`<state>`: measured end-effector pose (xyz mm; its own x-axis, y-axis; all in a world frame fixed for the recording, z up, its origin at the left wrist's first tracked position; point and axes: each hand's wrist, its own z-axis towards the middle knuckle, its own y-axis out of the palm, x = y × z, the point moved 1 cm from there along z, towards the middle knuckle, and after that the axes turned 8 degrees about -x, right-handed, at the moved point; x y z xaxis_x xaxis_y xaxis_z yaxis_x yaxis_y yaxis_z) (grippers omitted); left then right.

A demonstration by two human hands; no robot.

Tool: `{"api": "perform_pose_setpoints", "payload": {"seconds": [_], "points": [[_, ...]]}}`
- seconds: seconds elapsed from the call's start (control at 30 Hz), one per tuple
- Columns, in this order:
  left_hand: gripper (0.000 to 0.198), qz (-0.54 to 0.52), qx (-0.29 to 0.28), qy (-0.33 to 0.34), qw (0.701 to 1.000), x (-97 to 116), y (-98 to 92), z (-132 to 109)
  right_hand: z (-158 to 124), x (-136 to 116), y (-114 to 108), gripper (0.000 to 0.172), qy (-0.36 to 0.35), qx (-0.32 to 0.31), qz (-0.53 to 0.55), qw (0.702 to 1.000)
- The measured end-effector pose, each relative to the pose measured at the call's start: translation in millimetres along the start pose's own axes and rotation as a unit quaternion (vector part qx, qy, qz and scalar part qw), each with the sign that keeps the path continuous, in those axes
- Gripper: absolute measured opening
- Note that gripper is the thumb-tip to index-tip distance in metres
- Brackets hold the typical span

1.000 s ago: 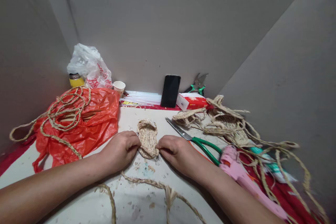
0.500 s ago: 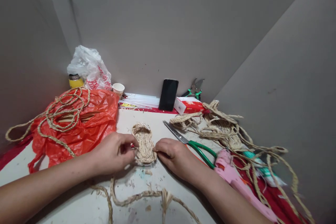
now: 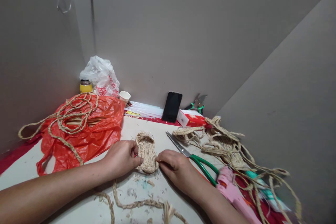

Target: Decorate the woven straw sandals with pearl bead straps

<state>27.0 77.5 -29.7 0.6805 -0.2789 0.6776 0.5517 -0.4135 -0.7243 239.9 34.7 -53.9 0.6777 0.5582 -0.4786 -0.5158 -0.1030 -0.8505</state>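
A small slipper of braided straw [image 3: 147, 152] lies on the white table, its raised toe end pointing away from me. My left hand [image 3: 124, 159] is closed at its left edge, the thumb against the sole and the fingers curled. At the opposite edge, my right hand [image 3: 172, 164] pinches the rim between thumb and fingertips. A braided straw cord [image 3: 136, 203] with loose strands runs across the table below the slipper. Green-handled scissors [image 3: 199, 161] lie beside my right hand, blades pointing away.
A red plastic bag [image 3: 105, 119] carries coiled straw braid [image 3: 76, 112] at left. A pink glue gun [image 3: 231, 185] lies under my right forearm. Tangled straw braids [image 3: 225, 143] fill the right side. A phone [image 3: 172, 106] leans at the back, near a paper cup [image 3: 125, 96] and pruning shears [image 3: 197, 103].
The whole view has shifted, so the table sits lower and slightly further right in the picture. Both hands remain at the slipper's edges, with the left thumb now further over the sole.
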Motion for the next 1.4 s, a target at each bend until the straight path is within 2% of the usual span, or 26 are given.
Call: {"api": "perform_pose_setpoints", "payload": {"seconds": [0.2,0.33,0.43,0.5,0.63,0.73,0.9,1.1,1.17,1.4], "points": [[0.008,-0.133,0.000,0.036,0.990,-4,10.6,1,0,-1,2,0.018,0.001,0.027,0.006,1.000],[0.020,-0.253,0.003,0.055,0.966,-5,18.5,1,1,-4,3,0.018,-0.020,0.051,0.009,0.998],[0.023,-0.323,0.021,0.063,0.944,-2,16.2,0,1,-9,-1,0.018,-0.050,0.080,0.009,0.995],[0.025,-0.396,0.025,0.054,0.917,1,11.1,0,0,-13,-5,0.019,-0.071,0.109,0.009,0.991],[0.029,-0.548,0.005,0.015,0.837,6,-1.1,-2,-2,-22,-14,0.024,-0.113,0.169,-0.001,0.979],[0.028,-0.570,-0.023,0.008,0.821,8,-7.5,-4,-6,-27,-17,0.030,-0.139,0.192,-0.015,0.971],[0.020,-0.589,-0.118,0.004,0.799,11,-8.4,-6,-9,-32,-16,0.033,-0.160,0.210,-0.032,0.964],[0.029,-0.670,-0.173,0.023,0.722,12,-3.4,-9,-10,-34,-15,0.033,-0.171,0.199,-0.050,0.964],[0.033,-0.683,-0.187,0.019,0.706,13,-1.8,-10,-10,-35,-15,0.034,-0.178,0.187,-0.056,0.964],[0.050,-0.662,-0.180,-0.001,0.728,16,3.7,-13,-11,-41,-18,0.040,-0.200,0.162,-0.054,0.965]]}}
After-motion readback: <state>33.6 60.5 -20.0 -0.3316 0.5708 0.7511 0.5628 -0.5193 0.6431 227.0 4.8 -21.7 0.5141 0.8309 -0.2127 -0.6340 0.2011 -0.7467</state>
